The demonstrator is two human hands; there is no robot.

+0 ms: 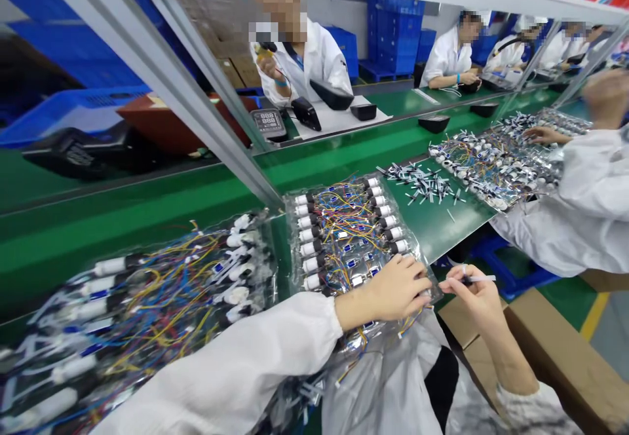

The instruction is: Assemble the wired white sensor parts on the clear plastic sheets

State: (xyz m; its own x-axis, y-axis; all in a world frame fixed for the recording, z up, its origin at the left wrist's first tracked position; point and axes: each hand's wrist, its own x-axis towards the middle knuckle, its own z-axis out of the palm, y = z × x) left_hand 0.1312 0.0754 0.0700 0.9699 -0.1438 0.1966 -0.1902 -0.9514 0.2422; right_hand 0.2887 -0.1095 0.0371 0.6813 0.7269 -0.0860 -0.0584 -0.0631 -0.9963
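We had our left hand [388,294] spread on a clear plastic pack of wired white cylinders [344,232] at about 12 o'clock, its fingers [415,276] wide and pressing near the pack's lower right corner. Our right hand [479,297] was just beside it at 2 o'clock, its fingers [455,284] pinched narrow on a slim white stick [484,278] with a dark end. We could not tell whether the stick was a marker or a small part.

We judged the loose, crossing coloured wires the likeliest trouble, since a hooked finger or the stick's end could snag one and drag a cylinder out of its row. The pack seemed to overhang the edge of the green conveyor surface [147,225], so a heavy press could tip it toward the cardboard box [555,350] at 4 o'clock. The black-and-white pieces [420,183] lying loose at 1 o'clock could be knocked astray by a co-worker's sleeve [584,206] at 3 o'clock.

Our left palm hid the wiring beneath it. Our left sleeve [236,369] covered part of a second wired pack [137,304] at 9 o'clock, and the pack's folds below our hands were hard to make out.
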